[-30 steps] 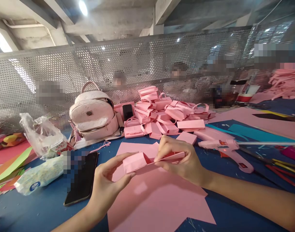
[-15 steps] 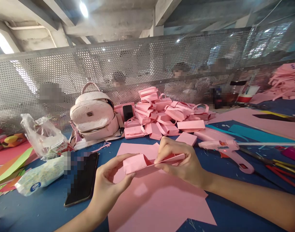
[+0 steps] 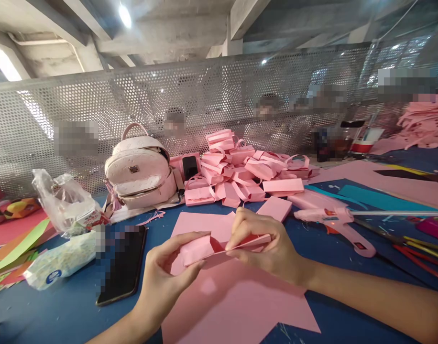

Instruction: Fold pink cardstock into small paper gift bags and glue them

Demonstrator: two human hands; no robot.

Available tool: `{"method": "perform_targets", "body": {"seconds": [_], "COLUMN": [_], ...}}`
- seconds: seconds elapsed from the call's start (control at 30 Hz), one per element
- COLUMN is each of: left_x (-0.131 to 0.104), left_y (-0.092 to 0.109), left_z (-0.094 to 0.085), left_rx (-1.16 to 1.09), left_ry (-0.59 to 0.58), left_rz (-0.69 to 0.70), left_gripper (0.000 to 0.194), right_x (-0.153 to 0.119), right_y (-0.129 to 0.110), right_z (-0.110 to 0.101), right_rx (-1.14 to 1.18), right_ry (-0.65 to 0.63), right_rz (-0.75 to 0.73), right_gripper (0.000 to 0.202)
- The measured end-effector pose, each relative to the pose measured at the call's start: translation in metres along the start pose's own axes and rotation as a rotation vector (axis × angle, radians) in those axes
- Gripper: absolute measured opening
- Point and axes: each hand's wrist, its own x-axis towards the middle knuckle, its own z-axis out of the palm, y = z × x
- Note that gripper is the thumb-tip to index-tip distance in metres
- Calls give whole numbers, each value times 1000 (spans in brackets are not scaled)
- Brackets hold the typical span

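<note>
A small folded pink paper box [image 3: 197,250] is held between both hands, above a large pink paper sheet [image 3: 236,296]. My left hand [image 3: 169,267] grips its left end, thumb below and fingers behind. My right hand [image 3: 260,239] pinches the front edge near the middle, its fingers bent over the right part. Between the hands the box gapes open at the top. Part of its right end is hidden by my right fingers. Right of my right hand lies a pink glue gun [image 3: 339,224] with a small red light.
Behind are a pile of folded pink paper pieces [image 3: 236,167] and a pale backpack [image 3: 140,172]. On the left lie a black phone [image 3: 124,267], a tissue pack [image 3: 64,260] and a plastic bag [image 3: 63,200]. Scissors and pliers-like tools lie at right. People show beyond the mesh panel.
Both hands and the paper box have shifted slightly down and to the left, with the grip kept. A blurred shape now shows at the upper right.
</note>
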Motion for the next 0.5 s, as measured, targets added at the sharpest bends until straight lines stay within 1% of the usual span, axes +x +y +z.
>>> {"method": "perform_targets", "body": {"seconds": [0.1, 0.17, 0.2, 0.33, 0.5], "left_x": [0, 1, 1, 1, 0], "left_y": [-2, -2, -2, 0, 1], "left_z": [1, 0, 0, -3, -3], "left_rx": [-17, -8, 10, 117, 161], "left_ry": [32, 47, 43, 25, 38], "left_rz": [44, 111, 154, 316, 341], "left_gripper": [38, 46, 48, 41, 39], "right_x": [-1, -1, -1, -2, -3], "right_y": [1, 2, 2, 3, 4], "right_z": [0, 0, 1, 2, 3], "right_rx": [5, 7, 10, 11, 7], "right_ry": [-3, -2, -2, -3, -7], "right_rz": [16, 29, 30, 43, 35], "right_gripper": [7, 8, 9, 9, 9]}}
